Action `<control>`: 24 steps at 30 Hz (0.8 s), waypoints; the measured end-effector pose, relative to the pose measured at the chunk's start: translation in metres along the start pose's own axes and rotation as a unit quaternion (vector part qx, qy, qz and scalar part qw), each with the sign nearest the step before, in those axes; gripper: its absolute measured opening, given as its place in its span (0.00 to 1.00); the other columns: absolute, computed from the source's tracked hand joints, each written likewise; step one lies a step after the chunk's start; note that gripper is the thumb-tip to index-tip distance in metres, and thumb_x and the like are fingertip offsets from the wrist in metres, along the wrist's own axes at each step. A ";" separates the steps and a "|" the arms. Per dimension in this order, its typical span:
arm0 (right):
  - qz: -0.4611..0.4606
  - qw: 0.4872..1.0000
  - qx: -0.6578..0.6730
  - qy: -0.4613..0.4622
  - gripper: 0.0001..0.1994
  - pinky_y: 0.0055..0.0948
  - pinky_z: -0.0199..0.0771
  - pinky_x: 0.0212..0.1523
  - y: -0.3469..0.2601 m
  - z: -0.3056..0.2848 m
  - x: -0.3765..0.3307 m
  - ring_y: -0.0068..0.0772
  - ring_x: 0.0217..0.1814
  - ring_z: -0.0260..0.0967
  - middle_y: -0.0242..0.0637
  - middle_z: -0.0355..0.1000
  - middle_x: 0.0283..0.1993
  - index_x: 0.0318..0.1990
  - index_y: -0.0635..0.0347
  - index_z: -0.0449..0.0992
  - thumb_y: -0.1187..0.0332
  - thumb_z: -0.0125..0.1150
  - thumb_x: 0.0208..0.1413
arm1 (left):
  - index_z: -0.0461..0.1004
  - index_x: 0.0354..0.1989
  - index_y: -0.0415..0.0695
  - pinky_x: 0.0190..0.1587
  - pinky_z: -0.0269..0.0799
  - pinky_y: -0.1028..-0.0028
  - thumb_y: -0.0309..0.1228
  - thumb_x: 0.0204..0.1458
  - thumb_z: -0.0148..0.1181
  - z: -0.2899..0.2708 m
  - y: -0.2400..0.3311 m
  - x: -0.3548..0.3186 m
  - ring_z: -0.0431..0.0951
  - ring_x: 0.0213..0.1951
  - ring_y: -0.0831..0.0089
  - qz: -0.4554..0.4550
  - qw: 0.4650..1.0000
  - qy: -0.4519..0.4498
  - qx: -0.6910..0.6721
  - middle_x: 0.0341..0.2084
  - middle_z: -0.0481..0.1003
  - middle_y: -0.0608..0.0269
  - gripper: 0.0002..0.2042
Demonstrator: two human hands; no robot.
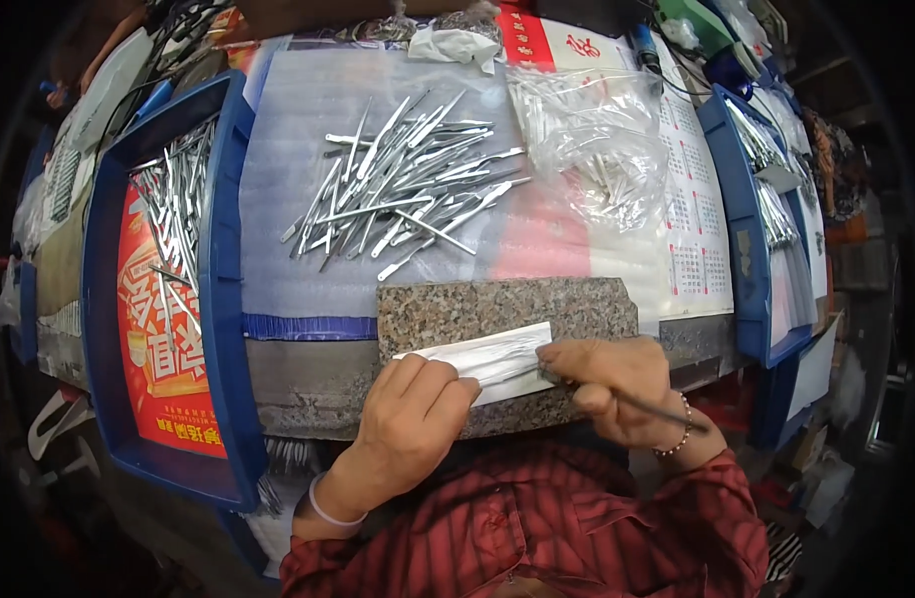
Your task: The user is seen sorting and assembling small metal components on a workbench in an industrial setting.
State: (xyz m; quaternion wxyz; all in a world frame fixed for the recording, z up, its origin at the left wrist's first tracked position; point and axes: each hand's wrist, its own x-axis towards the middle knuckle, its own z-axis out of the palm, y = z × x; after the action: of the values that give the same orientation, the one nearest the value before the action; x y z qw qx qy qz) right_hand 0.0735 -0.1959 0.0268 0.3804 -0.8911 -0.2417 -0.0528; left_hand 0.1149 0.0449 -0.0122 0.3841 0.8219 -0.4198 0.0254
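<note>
My left hand [410, 419] presses flat on a white strip of paper or cloth [492, 357] that lies on a speckled granite slab [497, 304] at the near table edge. My right hand [607, 384] grips a thin metal tool [632, 399], its tip touching the strip's right end. A loose pile of similar slim metal tools [408, 189] lies on a white foam sheet beyond the slab.
A blue tray [218, 259] at the left holds more metal tools on red printed paper. Another blue tray [742, 229] with metal parts stands at the right. A clear plastic bag [597, 140] lies on a calendar sheet. Crumpled white cloth [456, 45] sits at the back.
</note>
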 end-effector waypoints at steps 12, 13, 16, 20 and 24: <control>-0.102 0.960 0.049 0.256 0.12 0.25 0.65 0.16 -0.030 -0.019 0.010 0.30 0.21 0.72 0.48 0.79 0.38 0.39 0.68 0.77 0.66 0.55 0.59 | 0.73 0.35 0.40 0.33 0.66 0.67 0.24 0.41 0.59 0.005 -0.004 -0.003 0.69 0.30 0.63 0.001 1.000 0.011 -0.011 0.27 0.67 0.60 0.10; -0.124 0.961 0.040 0.245 0.15 0.28 0.69 0.16 -0.034 -0.020 0.016 0.37 0.22 0.74 0.50 0.77 0.34 0.37 0.67 0.73 0.61 0.49 0.63 | 0.73 0.35 0.40 0.33 0.66 0.67 0.24 0.41 0.58 0.006 -0.003 -0.002 0.69 0.30 0.63 0.000 1.000 0.011 -0.012 0.27 0.68 0.60 0.10; -0.156 0.967 0.007 0.203 0.15 0.28 0.70 0.16 -0.038 -0.011 0.025 0.38 0.22 0.74 0.51 0.77 0.32 0.37 0.65 0.71 0.60 0.49 0.63 | 0.72 0.35 0.40 0.33 0.66 0.66 0.25 0.42 0.58 0.004 -0.006 -0.009 0.69 0.31 0.63 -0.014 1.000 0.014 -0.001 0.27 0.67 0.59 0.10; -0.055 0.995 -0.021 -0.078 0.10 0.28 0.67 0.16 -0.024 0.014 0.031 0.32 0.20 0.71 0.41 0.76 0.36 0.33 0.61 0.73 0.63 0.64 0.51 | 0.71 0.34 0.40 0.33 0.65 0.66 0.25 0.43 0.56 -0.001 -0.001 -0.002 0.68 0.31 0.63 0.000 1.000 -0.008 -0.017 0.28 0.66 0.59 0.09; -0.035 0.998 -0.011 -0.047 0.12 0.29 0.71 0.18 -0.017 0.021 0.032 0.35 0.22 0.73 0.41 0.76 0.36 0.33 0.62 0.73 0.62 0.65 0.51 | 0.71 0.34 0.41 0.34 0.64 0.68 0.25 0.43 0.56 -0.006 0.000 -0.012 0.67 0.31 0.63 -0.029 0.999 0.021 0.023 0.27 0.64 0.60 0.08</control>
State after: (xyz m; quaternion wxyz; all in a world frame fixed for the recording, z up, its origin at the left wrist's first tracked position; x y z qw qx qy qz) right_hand 0.0912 -0.1581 0.0319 0.3568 -0.8876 -0.2901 -0.0265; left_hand 0.1094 0.0570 -0.0124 0.3743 0.8418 -0.3867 0.0409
